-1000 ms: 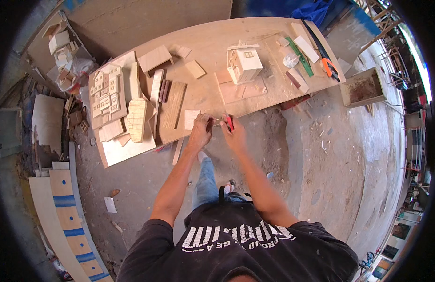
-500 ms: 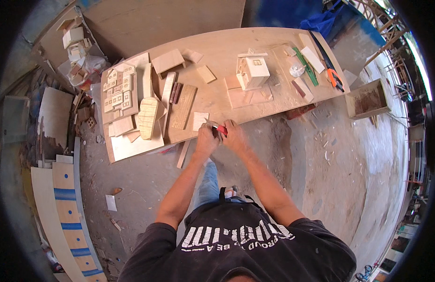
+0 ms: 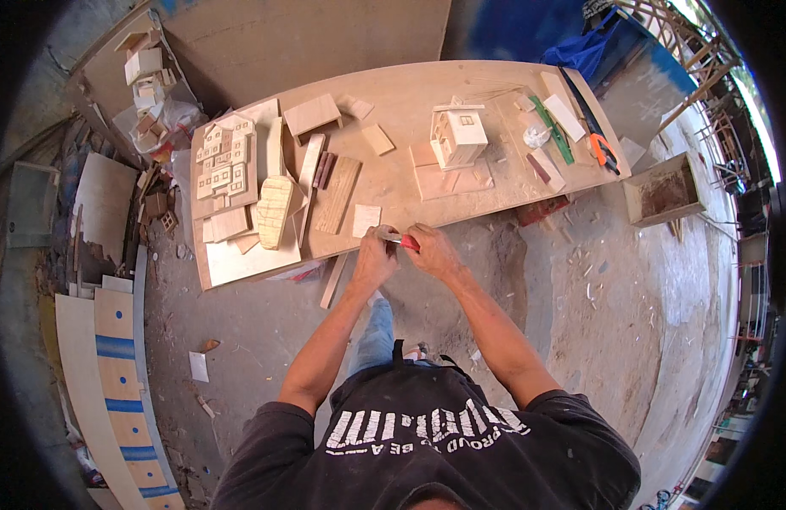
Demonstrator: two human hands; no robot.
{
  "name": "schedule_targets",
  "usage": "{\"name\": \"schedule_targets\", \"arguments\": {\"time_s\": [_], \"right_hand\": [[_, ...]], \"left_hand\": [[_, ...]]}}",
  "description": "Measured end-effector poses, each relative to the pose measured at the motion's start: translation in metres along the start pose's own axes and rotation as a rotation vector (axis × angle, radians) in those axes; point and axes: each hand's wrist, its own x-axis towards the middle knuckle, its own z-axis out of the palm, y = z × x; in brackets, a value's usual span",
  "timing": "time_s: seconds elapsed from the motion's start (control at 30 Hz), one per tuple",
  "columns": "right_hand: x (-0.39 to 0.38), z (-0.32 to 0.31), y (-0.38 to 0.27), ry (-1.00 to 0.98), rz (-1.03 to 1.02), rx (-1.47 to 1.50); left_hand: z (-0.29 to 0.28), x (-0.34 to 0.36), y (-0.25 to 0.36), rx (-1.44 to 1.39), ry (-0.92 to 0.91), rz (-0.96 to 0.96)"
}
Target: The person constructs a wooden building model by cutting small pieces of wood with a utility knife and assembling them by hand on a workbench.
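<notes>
Right fingers [image 3: 422,234] clasp red tool [image 3: 409,243], axis crosswise, tip leftward; left fingers [image 3: 376,241]: hold unclear.

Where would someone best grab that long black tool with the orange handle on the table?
Probably by the orange handle, coming from the near right corner of the table: the handle lies close to that corner, while the narrow black part stretches away toward the far edge.
</notes>
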Motion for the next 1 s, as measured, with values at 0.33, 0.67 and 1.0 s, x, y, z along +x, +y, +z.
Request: {"name": "schedule_targets", "arguments": {"time_s": [0.33, 0.67, 1.0], "right_hand": [[-0.01, 0.015, -0.003, 0.008, -0.095, -0.161], [-0.017, 0.038, 0.006, 0.201, 0.225, -0.027], [-0.057, 0.033, 0.017, 0.158, 0.935, 1.362]], "left_hand": [[0.0, -0.01, -0.017, -0.014, -0.089, 0.05], [0.013, -0.016, -0.03, 0.002, 0.088, -0.072], [0.035, 0.002, -0.039, 0.241, 0.094, -0.026]]}}
